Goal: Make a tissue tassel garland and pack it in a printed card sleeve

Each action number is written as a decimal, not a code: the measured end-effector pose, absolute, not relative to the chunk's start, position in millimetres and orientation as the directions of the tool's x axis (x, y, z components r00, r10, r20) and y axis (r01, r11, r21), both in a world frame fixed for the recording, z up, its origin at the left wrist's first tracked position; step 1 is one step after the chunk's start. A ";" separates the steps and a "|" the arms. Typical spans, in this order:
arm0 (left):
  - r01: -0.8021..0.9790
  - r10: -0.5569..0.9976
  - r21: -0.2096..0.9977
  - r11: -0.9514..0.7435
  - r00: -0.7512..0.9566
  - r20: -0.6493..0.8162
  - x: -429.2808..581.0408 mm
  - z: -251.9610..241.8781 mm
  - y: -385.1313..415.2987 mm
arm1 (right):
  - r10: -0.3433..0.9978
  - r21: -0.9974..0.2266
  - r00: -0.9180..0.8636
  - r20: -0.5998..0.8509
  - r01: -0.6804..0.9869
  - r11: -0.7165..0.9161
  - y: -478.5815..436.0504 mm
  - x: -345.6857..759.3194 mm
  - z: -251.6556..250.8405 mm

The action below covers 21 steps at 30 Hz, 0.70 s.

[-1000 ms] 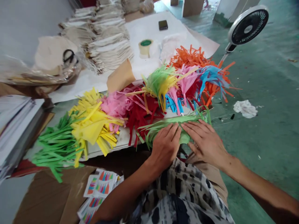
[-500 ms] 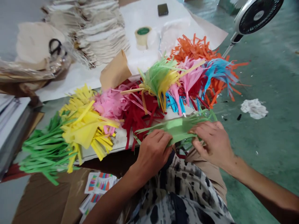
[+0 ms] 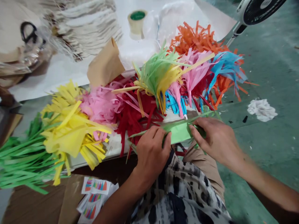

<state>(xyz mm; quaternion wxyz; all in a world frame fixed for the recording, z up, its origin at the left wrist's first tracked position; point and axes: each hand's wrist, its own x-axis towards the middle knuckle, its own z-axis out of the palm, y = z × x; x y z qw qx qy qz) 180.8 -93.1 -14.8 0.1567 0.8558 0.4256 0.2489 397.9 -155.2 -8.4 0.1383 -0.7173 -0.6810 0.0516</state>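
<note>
A light green sheet of fringed tissue paper [image 3: 179, 133] stretches between my two hands, just over the table's front edge. My left hand [image 3: 153, 149] grips its left part, fingers curled over the top and thumb alongside. On the right, my right hand [image 3: 213, 140] pinches the other part between thumb and fingers; fringe strips stick out beyond both hands. Just behind lie a dark red fringe bundle [image 3: 140, 118], a light green and yellow tassel [image 3: 157, 74], pink tassels [image 3: 195, 73] and a blue tassel [image 3: 225, 67].
Yellow fringe [image 3: 77, 133], pink fringe [image 3: 100, 105] and green fringe [image 3: 25, 155] lie to the left, orange fringe [image 3: 193, 40] at the back. A tape roll [image 3: 137, 25], scissors [image 3: 29, 32] and brown paper [image 3: 105, 67] are farther back. Printed cards [image 3: 95, 196] lie below; a fan [image 3: 261, 12] stands right.
The view has shifted closer to the table. Both hands keep hold of the light green paper, which looks narrower and more folded now, and my right thumb has moved onto its edge.
</note>
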 end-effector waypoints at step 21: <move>0.737 0.801 0.315 -0.599 0.560 0.213 184.5 -11.3 -73.0 | 0.990 -0.086 0.140 -0.011 0.986 -0.141 -139.0 394.0 -9.1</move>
